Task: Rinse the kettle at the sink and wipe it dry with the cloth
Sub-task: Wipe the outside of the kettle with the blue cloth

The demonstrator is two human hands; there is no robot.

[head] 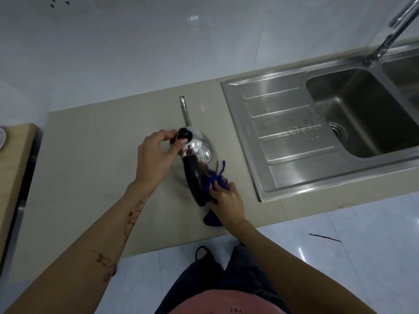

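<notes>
A shiny steel kettle [201,147] with a long thin spout and a black handle stands on the beige counter [90,155], left of the sink [353,114]. My left hand [156,155] pinches the black knob on its lid from the left. My right hand [226,203] presses a blue cloth [215,180] against the kettle's lower right side, beside the handle. Part of the cloth trails below my right wrist.
The steel drainboard [288,137] carries water drops near the basin. A tall tap [390,35] rises at the back right. A wooden-topped unit [15,155] stands at the far left. White tiled wall behind, glossy floor below.
</notes>
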